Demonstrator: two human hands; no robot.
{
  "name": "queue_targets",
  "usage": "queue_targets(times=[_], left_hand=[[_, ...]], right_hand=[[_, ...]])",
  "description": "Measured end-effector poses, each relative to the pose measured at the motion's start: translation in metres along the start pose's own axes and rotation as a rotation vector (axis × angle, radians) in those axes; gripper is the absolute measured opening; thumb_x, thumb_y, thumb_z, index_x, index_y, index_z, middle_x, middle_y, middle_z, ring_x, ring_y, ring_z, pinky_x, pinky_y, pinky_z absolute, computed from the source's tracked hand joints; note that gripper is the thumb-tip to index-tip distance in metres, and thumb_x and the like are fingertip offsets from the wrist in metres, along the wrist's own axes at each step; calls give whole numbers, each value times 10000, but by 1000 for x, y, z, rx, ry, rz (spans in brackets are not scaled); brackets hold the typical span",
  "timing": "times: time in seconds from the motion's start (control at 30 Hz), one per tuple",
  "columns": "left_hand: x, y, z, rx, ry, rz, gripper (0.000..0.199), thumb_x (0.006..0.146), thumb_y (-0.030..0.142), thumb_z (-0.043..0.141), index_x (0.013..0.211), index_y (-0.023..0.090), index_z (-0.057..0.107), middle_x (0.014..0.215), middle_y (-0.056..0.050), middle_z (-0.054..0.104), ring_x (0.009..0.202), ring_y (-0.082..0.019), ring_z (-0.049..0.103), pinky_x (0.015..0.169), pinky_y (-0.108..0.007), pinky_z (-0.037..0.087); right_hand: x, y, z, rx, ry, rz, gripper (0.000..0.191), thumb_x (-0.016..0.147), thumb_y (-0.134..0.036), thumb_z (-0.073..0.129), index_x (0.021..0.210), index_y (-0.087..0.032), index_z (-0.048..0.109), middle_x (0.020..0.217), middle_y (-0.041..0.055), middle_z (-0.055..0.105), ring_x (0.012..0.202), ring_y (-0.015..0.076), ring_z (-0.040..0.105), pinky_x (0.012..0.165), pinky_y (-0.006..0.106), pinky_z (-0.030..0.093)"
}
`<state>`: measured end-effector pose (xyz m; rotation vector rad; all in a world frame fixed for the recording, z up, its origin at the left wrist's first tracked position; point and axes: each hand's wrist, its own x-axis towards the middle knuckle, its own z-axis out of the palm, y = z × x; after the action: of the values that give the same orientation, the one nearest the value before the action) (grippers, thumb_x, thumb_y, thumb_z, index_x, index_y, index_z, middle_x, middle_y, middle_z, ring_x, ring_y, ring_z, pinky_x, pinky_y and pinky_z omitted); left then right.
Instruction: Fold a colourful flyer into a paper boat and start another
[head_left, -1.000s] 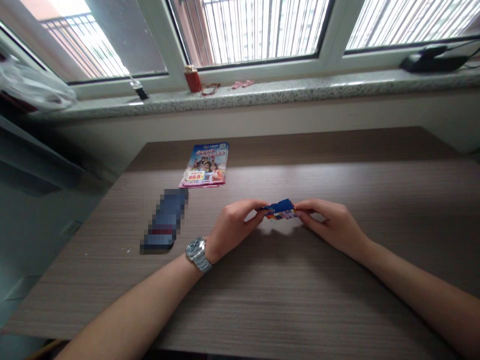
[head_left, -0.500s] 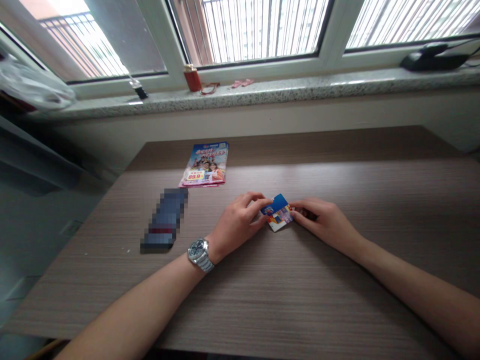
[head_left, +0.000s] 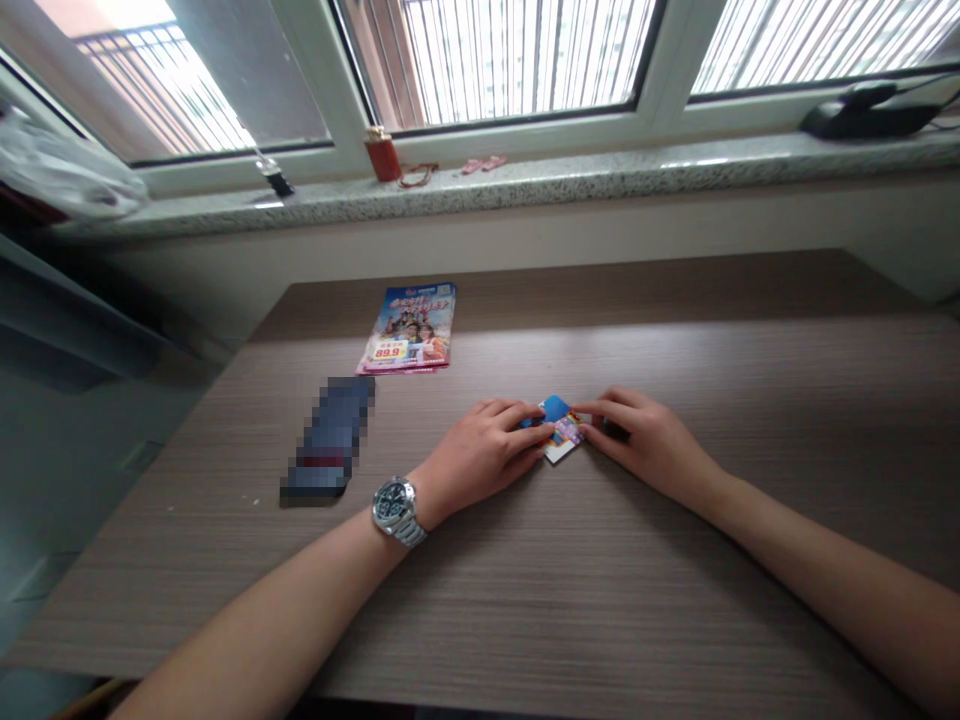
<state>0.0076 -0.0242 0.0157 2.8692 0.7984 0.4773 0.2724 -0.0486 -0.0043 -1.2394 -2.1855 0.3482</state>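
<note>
A small folded paper (head_left: 564,432), blue at the top with a colourful print and a white edge below, lies on the brown table (head_left: 570,590) between my hands. My left hand (head_left: 491,448), with a silver watch (head_left: 395,503) on the wrist, rests with its fingers over the paper's left part and hides some of it. At the paper's right edge, my right hand (head_left: 649,435) pinches it between thumb and index finger.
Printed flyers (head_left: 411,328) lie in a stack at the table's back left. A dark, pixelated flat object (head_left: 328,440) sits in front of them. On the stone sill (head_left: 600,182) behind stand a red container (head_left: 383,155) and a black device (head_left: 870,115).
My left fingers have moved from the paper's left edge further over it, now lying flatter across its surface. My right hand has stayed almost in place at the right edge.
</note>
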Motion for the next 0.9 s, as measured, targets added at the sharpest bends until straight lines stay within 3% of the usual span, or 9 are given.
queue_targets(times=[0.27, 0.43, 0.9], left_hand=[[1, 2, -2, -4, -11, 0, 333, 1039, 326, 485, 1331, 258, 631, 1343, -79, 625, 1211, -244, 577, 1052, -427, 479], [1, 1, -2, 5, 8, 14, 331, 1033, 324, 497, 1329, 253, 627, 1329, -83, 632, 1199, -247, 587, 1042, -431, 486], [1, 10, -6, -15, -58, 163, 358, 1045, 354, 470, 1354, 222, 595, 1394, -70, 616, 1236, -236, 603, 1089, -408, 470]], right_hand=[[1, 3, -1, -133, 40, -126, 315, 969, -279, 616, 1271, -218, 678, 1080, 115, 674, 967, 255, 604, 834, 404, 541], [3, 0, -4, -165, -30, -218, 295, 999, -249, 559, 1259, -217, 694, 1295, 122, 664, 1119, 278, 586, 968, 459, 532], [1, 4, -1, -172, -65, -211, 297, 998, -249, 565, 1263, -212, 694, 1345, 85, 685, 1243, 277, 615, 1047, 483, 526]])
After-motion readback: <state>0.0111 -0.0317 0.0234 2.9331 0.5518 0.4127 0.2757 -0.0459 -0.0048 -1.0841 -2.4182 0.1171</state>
